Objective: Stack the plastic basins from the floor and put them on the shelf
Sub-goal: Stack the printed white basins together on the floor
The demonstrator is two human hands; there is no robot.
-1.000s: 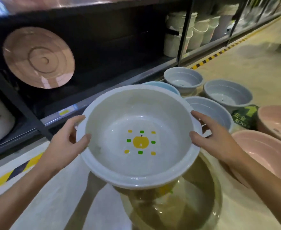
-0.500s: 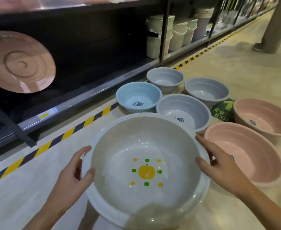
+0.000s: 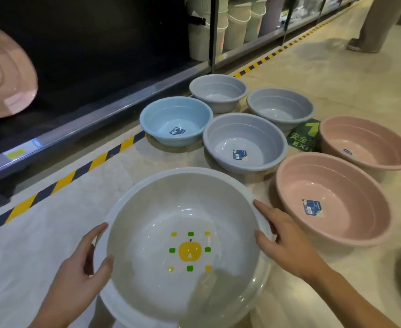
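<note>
A shop aisle: pale floor (image 3: 324, 86), with a yellow-and-black stripe (image 3: 64, 181) running along the foot of a dark shelf (image 3: 100, 114). White pails (image 3: 218, 29) stand further along the shelf, and a pink disc-like thing (image 3: 3, 74) leans inside it.

Both hands hold the white basin (image 3: 182, 216), the one with a yellow apple printed in its bottom, mouth up and low over the floor. The left hand (image 3: 83, 271) grips the near-left rim, thumb hooked inside. The right hand (image 3: 287, 240) clasps the opposite rim, fingers lying along the lip. A clear rim shows under its near-right edge; whether that is a second basin nested below, I cannot tell.

The loose basins all lie ahead of the hands and to the right. The near pink basin (image 3: 332, 200) sits just beside the right hand, with the far pink basin (image 3: 365, 143) beyond it. The large grey basin (image 3: 244, 143) lies just ahead of the right fingertips. The blue basin (image 3: 175, 121) and two smaller grey basins (image 3: 218, 92) (image 3: 279, 106) sit further on, toward the shelf.

So the right hand is nearer the next pickup, and the left is nearer the shelf, which opens ahead and to the left. The basins are round, so no long axis matters. Only size does: the pink ones look widest and probably belong lowest in a stack.
</note>
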